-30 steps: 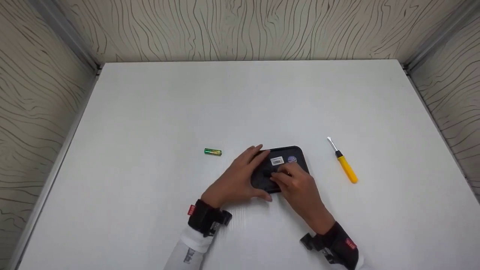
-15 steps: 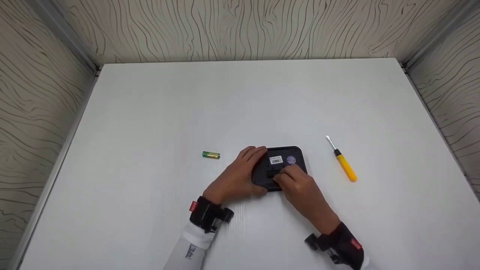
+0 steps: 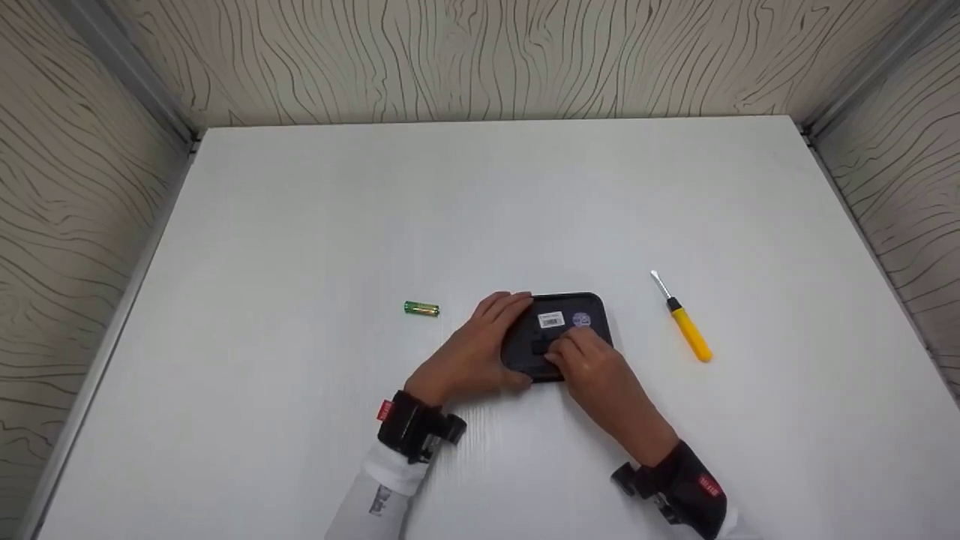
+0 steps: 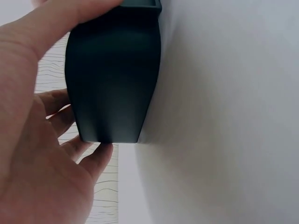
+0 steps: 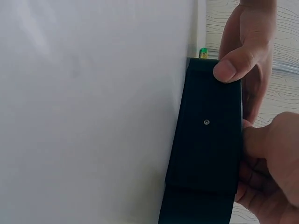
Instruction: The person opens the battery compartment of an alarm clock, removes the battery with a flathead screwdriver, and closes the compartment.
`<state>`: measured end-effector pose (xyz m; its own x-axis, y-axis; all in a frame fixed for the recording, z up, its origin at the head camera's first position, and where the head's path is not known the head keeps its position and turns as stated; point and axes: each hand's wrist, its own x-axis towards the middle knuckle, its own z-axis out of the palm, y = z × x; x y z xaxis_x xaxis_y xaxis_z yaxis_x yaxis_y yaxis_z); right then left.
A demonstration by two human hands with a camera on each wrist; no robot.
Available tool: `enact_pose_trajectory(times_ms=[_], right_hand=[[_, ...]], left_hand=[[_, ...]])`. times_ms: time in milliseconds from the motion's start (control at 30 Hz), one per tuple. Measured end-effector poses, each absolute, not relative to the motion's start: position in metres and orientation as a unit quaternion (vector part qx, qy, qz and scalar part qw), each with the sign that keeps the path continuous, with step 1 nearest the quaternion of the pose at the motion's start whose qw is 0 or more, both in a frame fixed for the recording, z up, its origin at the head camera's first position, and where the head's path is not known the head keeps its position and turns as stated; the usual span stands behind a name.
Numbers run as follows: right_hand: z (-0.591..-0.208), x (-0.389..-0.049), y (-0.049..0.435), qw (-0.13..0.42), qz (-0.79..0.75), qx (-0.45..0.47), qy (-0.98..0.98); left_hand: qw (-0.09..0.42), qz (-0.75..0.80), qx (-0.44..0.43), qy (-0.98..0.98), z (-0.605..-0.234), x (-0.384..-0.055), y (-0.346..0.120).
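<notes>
A black box-shaped device with rounded corners lies back side up on the white table, bearing a white barcode label and a round purple sticker. My left hand grips its left end, thumb on the near side and fingers on the far side. At the middle of the back, the curled thumb and fingers of my right hand pinch at a small dark part, mostly covered by the fingertips. In the right wrist view a small screw shows on the device's side.
A green and gold battery lies left of the device. To the right lies a screwdriver with a yellow handle, its blade pointing away. Wood-patterned panels stand behind the table and at both sides.
My left thumb has drawn in against the device's near edge. My right fingers have shifted slightly over the dark part at the middle. Battery and screwdriver lie as before.
</notes>
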<state>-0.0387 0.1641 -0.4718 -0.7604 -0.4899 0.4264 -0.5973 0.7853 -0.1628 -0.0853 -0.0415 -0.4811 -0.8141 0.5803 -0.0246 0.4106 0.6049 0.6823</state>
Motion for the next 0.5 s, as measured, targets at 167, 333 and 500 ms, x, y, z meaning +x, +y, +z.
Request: enact_pose_trajectory(times_ms=[167,333,500], right_hand=[[-0.470,-0.040,0.163,0.156,0.170,0.276,-0.933],[-0.463,-0.056,0.162,0.078,0.256,0.228,-0.936],[-0.463,-0.073,0.163,0.026,0.287,0.205,-0.935]], left_hand=[[0.115,0.351,0.285,0.885,-0.482,-0.085,-0.042],[0.094,0.336,0.304,0.886,-0.481,-0.090,-0.040],[0.073,0.257,0.326,0.907,-0.477,-0.095,-0.025]])
